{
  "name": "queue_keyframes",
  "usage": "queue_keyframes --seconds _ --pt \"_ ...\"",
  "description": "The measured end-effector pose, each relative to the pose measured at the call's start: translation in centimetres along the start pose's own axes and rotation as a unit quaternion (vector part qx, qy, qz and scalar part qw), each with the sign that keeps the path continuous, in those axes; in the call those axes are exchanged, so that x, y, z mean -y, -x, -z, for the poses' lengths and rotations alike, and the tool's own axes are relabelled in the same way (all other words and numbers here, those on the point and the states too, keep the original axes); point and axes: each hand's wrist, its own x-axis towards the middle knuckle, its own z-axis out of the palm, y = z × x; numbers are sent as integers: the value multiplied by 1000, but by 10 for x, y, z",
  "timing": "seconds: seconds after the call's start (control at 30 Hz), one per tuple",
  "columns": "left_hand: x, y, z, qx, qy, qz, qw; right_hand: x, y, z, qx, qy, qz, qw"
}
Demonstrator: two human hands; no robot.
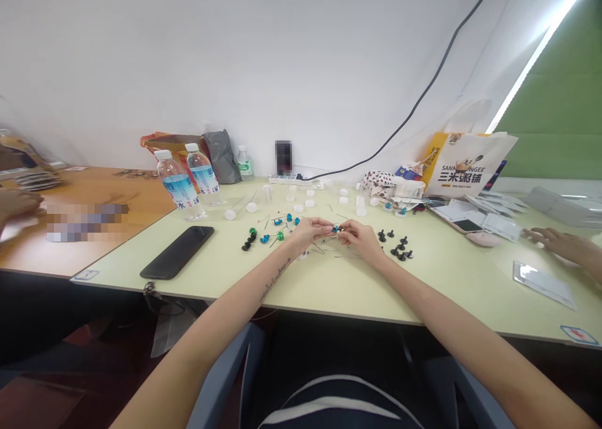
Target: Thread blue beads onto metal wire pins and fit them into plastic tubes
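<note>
Yellowish tabletop [470, 259], blue-and-black piece [337, 228] — long axis sideways, fingertip-held

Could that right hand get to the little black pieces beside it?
Probably yes: the black pieces lie close by the right hand on the table, with nothing visible standing between. That hand does seem busy, though, pinching a small blue-and-black part.
</note>
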Motion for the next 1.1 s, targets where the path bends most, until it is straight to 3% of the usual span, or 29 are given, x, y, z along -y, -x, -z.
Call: queue_keyframes --seconds 1.1 --pt "-2 1 -2 -11 -4 4 1000 -2 0 0 -4 17 10 1000"
